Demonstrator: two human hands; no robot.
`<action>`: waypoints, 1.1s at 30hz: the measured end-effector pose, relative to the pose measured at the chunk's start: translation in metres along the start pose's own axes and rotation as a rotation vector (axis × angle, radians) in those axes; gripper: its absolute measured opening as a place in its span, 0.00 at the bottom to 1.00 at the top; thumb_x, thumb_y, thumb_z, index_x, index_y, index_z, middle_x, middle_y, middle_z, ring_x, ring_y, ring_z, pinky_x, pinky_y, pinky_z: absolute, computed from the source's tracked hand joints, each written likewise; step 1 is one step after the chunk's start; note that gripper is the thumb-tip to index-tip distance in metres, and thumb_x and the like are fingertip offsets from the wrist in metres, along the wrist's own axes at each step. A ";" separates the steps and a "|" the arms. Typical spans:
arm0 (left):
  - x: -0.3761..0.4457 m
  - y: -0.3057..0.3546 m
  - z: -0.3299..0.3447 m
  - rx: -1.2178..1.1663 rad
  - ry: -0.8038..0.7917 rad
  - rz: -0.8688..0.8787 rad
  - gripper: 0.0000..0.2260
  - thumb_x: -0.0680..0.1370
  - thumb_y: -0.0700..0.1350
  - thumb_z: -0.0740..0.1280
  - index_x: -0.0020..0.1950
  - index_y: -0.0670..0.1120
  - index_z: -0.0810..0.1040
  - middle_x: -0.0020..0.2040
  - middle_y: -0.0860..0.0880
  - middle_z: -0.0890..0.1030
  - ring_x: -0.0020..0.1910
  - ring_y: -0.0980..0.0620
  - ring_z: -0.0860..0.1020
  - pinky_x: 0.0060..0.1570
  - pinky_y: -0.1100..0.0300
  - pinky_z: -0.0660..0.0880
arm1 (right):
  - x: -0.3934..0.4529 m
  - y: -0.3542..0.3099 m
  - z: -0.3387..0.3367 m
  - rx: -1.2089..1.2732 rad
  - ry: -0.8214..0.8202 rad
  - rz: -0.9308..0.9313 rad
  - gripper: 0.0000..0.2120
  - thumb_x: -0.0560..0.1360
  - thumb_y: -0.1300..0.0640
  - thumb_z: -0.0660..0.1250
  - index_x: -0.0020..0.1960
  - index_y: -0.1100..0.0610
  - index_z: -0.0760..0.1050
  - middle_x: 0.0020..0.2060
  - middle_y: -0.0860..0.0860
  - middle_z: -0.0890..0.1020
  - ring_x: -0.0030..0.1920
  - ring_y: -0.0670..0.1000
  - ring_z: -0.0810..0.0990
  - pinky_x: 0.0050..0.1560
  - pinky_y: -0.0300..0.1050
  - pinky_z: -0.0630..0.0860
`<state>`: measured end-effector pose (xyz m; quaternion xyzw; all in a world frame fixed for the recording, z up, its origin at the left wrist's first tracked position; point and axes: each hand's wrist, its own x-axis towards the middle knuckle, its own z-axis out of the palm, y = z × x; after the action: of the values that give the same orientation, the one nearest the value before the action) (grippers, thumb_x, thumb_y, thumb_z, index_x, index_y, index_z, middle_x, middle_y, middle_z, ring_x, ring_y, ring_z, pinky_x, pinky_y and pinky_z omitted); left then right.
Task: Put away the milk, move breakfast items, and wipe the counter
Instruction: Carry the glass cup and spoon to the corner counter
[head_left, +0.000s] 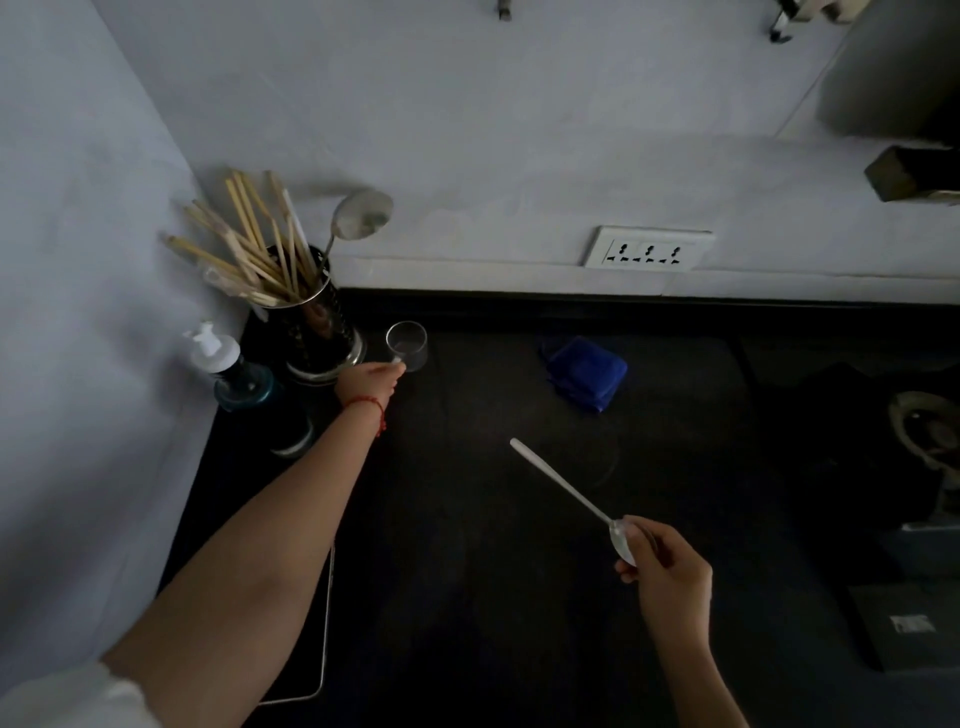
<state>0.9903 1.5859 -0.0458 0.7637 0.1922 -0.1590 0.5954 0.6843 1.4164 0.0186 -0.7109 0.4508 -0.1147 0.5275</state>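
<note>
A clear drinking glass stands upright on the dark counter near the back left, beside the utensil holder. My left hand reaches out to it, fingertips pinching its near rim. My right hand hovers over the front right of the counter, shut on the bowl end of a metal spoon whose handle points up and to the left. A folded blue cloth lies on the counter toward the back, between the two hands.
A metal utensil holder with chopsticks and a ladle fills the back left corner. A pump bottle stands left of it. A wall socket sits above the counter. Dark objects crowd the right edge.
</note>
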 end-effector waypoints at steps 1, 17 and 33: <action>-0.002 0.000 -0.001 0.021 0.004 0.016 0.15 0.71 0.42 0.70 0.55 0.36 0.78 0.41 0.45 0.81 0.37 0.53 0.77 0.51 0.54 0.77 | 0.001 0.000 0.001 -0.007 -0.009 0.002 0.06 0.74 0.61 0.64 0.47 0.52 0.77 0.39 0.49 0.81 0.36 0.50 0.80 0.34 0.37 0.73; -0.100 -0.086 -0.033 1.139 -0.166 0.465 0.25 0.78 0.53 0.55 0.74 0.48 0.54 0.77 0.45 0.51 0.76 0.47 0.49 0.74 0.48 0.50 | 0.055 -0.103 0.082 -0.046 -0.185 -0.323 0.07 0.74 0.60 0.65 0.51 0.55 0.78 0.35 0.45 0.80 0.29 0.42 0.78 0.32 0.33 0.76; -0.096 -0.104 -0.040 1.204 -0.198 0.550 0.30 0.74 0.58 0.40 0.74 0.49 0.42 0.70 0.51 0.34 0.70 0.52 0.34 0.71 0.51 0.38 | 0.097 -0.269 0.217 -0.406 -0.288 -1.087 0.09 0.75 0.60 0.61 0.49 0.58 0.80 0.45 0.58 0.81 0.45 0.58 0.79 0.41 0.46 0.73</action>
<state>0.8568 1.6371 -0.0792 0.9656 -0.1874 -0.1504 0.0990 1.0179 1.4929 0.1275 -0.9347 -0.0407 -0.1821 0.3026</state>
